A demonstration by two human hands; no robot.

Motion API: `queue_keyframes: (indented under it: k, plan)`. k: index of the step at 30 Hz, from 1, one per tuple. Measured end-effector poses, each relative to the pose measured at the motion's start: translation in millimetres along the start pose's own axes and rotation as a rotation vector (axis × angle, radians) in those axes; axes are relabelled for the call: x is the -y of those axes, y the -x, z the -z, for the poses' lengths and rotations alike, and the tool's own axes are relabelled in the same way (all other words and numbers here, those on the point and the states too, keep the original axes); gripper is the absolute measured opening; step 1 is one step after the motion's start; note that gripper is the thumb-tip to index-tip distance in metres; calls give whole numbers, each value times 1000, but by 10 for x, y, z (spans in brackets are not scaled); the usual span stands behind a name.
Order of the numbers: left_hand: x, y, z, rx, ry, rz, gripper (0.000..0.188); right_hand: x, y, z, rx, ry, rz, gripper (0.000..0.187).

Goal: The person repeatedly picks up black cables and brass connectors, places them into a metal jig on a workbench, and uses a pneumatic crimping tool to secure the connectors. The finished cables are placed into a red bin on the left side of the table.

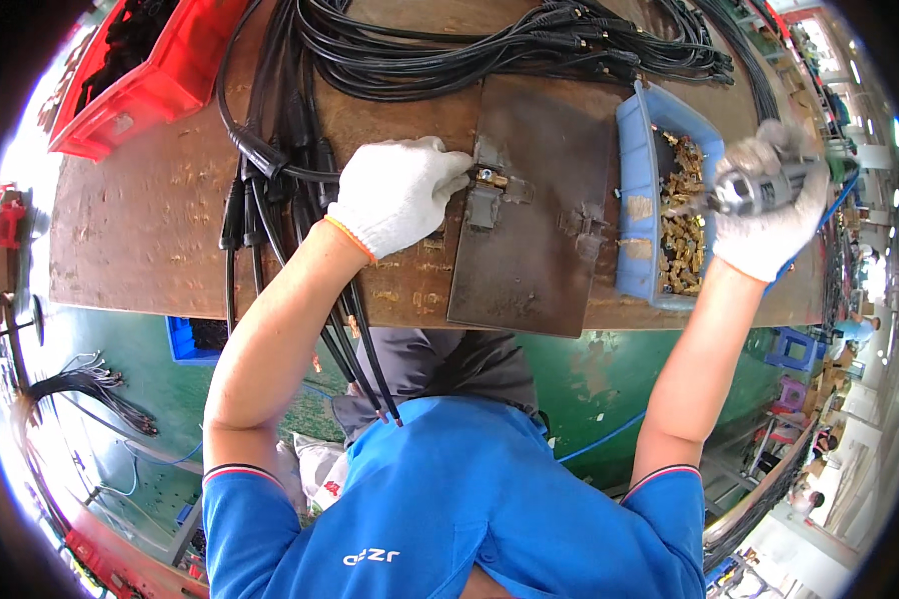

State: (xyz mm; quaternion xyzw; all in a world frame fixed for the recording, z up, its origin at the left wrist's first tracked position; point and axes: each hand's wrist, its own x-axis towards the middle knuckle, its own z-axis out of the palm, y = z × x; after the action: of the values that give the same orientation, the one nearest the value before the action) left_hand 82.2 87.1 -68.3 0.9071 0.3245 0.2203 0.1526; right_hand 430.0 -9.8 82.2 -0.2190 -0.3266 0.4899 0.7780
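Observation:
My left hand [398, 198], in a white knitted glove, is closed around a black cable [308, 175] that enters it from the left. Just past its fingertips a small brass fitting [489, 178] sits at a holder on the dark metal plate [534, 260]; the fingers hide where cable and fitting meet. On the right, my gloved right hand [769, 235] grips a grey, slightly blurred power screwdriver [761, 188], its tip pointing left over the blue bin [637, 215]. Brass fittings [684, 225] fill much of that bin.
Coiled black cables [410, 70] lie across the far side of the wooden table [130, 240]. Thicker branched cables [260, 155] hang over the near edge. A red bin [160, 95] with black parts stands far left. A blue hose [841, 200] runs by the screwdriver.

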Motion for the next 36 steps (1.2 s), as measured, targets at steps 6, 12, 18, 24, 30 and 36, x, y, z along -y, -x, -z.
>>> queue_keyframes:
  k: [6, 12, 18, 24, 30, 36]
  plan:
    - [-10, 15, 57, 35, -2, 41, 22, -1048, 12, -449, 83, 87, -95, 20]
    - [-34, 0, 51, 57, -4, 51, 21, -1522, 30, -264, 298, 135, -118, 31]
    - [-29, 4, 34, 48, -5, 43, 22, -1637, 38, -233, 243, 173, -168, 32]
    - [-8, 9, 20, 49, -11, 37, 21, -1620, -89, -360, 555, 376, -177, 38]
    - [-18, 13, 66, 57, -39, 37, 19, -1636, -107, -507, 691, 756, -83, 33]
    - [-41, -27, 16, 60, -19, 56, 17, -1938, 55, -425, 253, 374, -172, 31]
